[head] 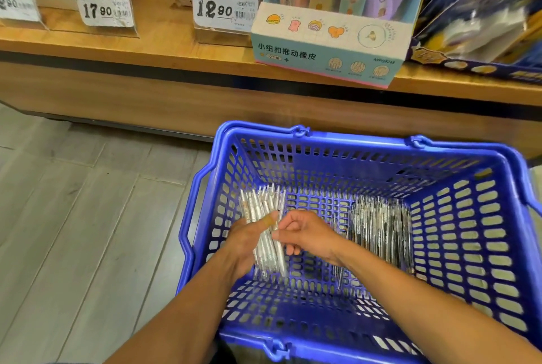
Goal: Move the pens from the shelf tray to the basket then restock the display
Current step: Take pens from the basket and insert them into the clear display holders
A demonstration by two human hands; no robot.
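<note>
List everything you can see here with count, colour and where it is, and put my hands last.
basket: one, blue plastic, on the floor below the shelf.
bundle of pens: one bunch, clear and white, held over the basket's left half.
loose pens: a pile, count unclear, clear with dark parts, on the basket's bottom at right.
eraser display box: one, pale blue and white, on the wooden shelf.
price tags: three, white, on the shelf at left.
dark blue display box: one, on the shelf at far right.
left hand: grips the bundle.
right hand: pinches a pen in the bundle.
</note>
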